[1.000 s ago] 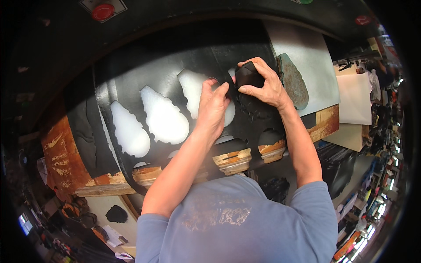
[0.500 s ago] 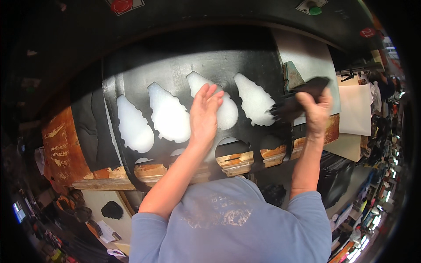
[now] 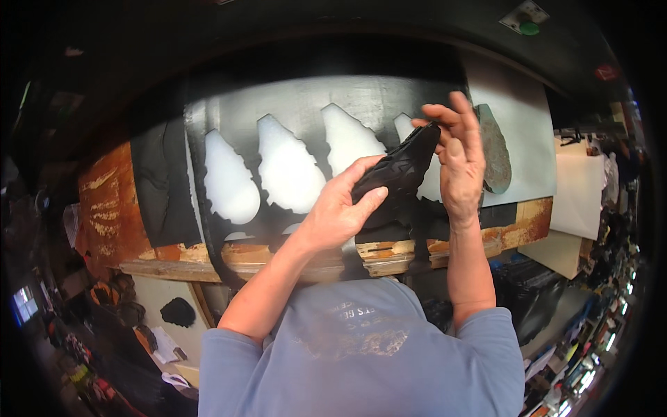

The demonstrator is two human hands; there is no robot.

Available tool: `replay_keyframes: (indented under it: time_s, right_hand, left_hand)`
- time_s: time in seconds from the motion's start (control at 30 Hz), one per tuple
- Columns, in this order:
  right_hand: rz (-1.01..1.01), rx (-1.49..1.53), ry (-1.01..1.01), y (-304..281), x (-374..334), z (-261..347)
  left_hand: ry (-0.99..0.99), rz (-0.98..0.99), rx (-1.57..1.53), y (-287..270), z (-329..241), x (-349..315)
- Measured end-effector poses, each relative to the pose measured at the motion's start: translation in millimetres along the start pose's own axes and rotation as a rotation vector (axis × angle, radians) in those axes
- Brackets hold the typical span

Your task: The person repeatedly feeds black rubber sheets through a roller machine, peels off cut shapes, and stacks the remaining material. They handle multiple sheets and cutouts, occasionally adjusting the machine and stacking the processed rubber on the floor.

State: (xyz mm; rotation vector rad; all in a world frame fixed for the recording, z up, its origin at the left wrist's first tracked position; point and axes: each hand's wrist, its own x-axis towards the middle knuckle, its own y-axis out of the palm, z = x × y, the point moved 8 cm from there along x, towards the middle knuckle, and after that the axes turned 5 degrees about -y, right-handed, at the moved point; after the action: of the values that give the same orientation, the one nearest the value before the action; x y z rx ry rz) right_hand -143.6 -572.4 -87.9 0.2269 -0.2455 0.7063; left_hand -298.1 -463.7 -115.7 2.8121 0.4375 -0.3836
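My left hand [image 3: 345,208] grips a stack of black cut pieces [image 3: 397,170], its thumb on the near face. The stack is tilted, with its narrow end toward the upper right. Beside that end is my right hand [image 3: 460,163], fingers apart; whether a fingertip touches the stack I cannot tell. Beneath both hands lies a black sheet [image 3: 253,167] with teardrop cutouts in a row, a white surface [image 3: 290,182] showing through them. Just right of my right hand a teardrop-shaped, greenish-brown plate or die [image 3: 496,153] rests on a pale board [image 3: 524,132].
A dark machine body with a green button [image 3: 529,28] overhangs the far side. The worn wooden edge [image 3: 174,270] of the bench runs along the front. Folded black material [image 3: 161,181] lies at left. Below left, a black piece [image 3: 178,313] lies on a pale surface.
The black pieces have gone from my right hand to my left, moving left over the sheet. My right hand has opened beside them. The view has shifted, and the greenish-brown plate shows more fully.
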Motion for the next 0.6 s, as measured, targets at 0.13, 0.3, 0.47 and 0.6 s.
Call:
replay_keyframes:
  time_s: [0.13, 0.3, 0.47, 0.6]
  right_hand:
    - [0.166, -0.207, 0.046, 43.9, -7.8, -16.9]
    - [0.157, -0.311, 0.024, 59.6, -21.2, -16.8]
    - [0.146, 0.074, 0.104, 51.8, -5.3, -57.4]
    - [0.352, -0.576, -0.093, 75.1, -9.3, -85.9]
  left_hand:
    - [0.078, -0.106, 0.145, -6.7, 15.4, -4.8]
    - [-0.116, -0.121, -0.087, -6.4, 33.1, -11.0]
    - [0.312, -0.549, -0.217, -79.9, -3.6, -95.2]
    - [0.551, -1.154, -0.612, -199.2, 43.4, -275.0]
